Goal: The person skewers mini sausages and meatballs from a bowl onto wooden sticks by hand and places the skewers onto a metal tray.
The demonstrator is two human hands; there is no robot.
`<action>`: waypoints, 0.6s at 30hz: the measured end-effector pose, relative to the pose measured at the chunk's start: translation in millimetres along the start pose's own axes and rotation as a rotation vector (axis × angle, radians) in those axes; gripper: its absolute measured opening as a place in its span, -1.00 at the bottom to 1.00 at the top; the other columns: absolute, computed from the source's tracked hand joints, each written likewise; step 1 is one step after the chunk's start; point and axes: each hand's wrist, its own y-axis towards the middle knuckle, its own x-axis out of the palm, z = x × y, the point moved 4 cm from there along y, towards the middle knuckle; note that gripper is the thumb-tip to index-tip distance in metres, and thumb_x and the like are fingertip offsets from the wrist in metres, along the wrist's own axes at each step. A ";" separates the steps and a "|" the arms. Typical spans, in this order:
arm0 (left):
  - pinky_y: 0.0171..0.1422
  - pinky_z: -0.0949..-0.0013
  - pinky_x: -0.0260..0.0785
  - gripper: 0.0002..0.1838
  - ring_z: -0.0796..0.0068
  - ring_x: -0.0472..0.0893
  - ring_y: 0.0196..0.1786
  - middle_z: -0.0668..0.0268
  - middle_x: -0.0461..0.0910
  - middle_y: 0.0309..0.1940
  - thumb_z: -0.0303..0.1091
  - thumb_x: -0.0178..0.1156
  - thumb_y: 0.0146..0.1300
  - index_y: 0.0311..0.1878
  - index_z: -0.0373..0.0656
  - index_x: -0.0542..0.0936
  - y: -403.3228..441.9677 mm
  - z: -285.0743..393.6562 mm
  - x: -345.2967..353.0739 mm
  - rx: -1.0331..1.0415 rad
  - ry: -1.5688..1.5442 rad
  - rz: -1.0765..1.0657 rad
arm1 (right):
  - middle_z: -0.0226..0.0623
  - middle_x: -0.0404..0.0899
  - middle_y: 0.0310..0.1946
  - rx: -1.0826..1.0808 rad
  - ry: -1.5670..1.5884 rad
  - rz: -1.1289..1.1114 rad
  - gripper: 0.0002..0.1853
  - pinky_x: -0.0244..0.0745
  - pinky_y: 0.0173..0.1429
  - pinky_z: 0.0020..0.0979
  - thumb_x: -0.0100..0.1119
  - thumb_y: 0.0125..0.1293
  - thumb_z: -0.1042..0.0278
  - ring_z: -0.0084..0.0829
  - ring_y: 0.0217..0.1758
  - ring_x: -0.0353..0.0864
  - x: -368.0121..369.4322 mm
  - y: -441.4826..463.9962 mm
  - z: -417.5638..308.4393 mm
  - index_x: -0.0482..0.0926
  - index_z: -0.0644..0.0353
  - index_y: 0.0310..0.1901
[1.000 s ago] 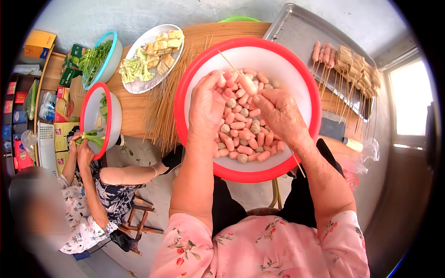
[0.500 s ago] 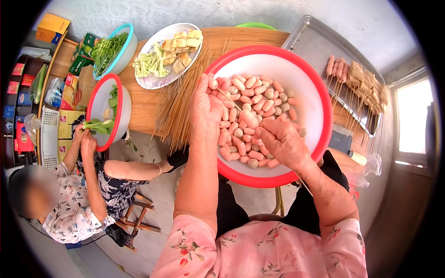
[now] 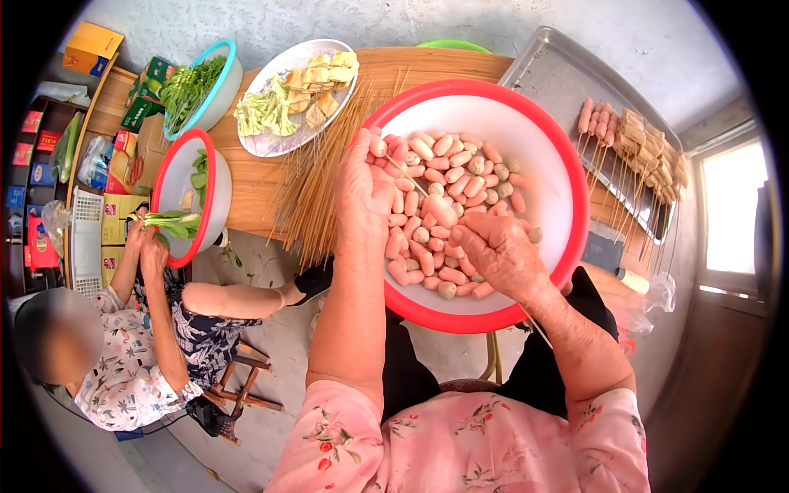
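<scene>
My left hand (image 3: 366, 181) is curled around a few small pink sausages (image 3: 378, 146) over the left side of a red-rimmed white basin (image 3: 567, 156). Fingers closed, my right hand (image 3: 503, 255) grips a thin wooden skewer (image 3: 538, 326), whose lower end sticks out below the wrist. One larger-looking pink sausage (image 3: 441, 211) sits just in front of the right fingertips, on the skewer's line. The skewer's upper end reaches the sausages at my left hand. Loose small sausages (image 3: 472, 185), pink with some greyish ones, fill the basin below.
Bare skewers (image 3: 316, 177) lie left of the basin, beside a plate (image 3: 255, 148) of tofu-skin rolls and pale greens. A metal tray (image 3: 542, 70) at right bears filled skewers (image 3: 649, 148). A co-worker (image 3: 140, 361) handles leafy greens (image 3: 174, 222) above another red-rimmed basin (image 3: 218, 205).
My hands and the skewer have hardly moved. The co-worker's hands, with the greens, have shifted slightly left.
</scene>
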 end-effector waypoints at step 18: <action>-0.06 0.40 0.56 -0.68 0.42 0.58 -0.28 0.26 0.50 -0.41 -0.30 -0.01 0.40 -0.49 -0.24 0.39 2.0 -3.7 -3.5 -0.019 -0.037 0.003 | -0.24 0.46 -0.66 -0.087 -0.041 0.050 -0.80 0.34 -0.45 -0.39 0.07 0.31 0.40 -0.44 -0.58 0.44 0.3 -1.3 -1.8 0.51 0.33 -0.42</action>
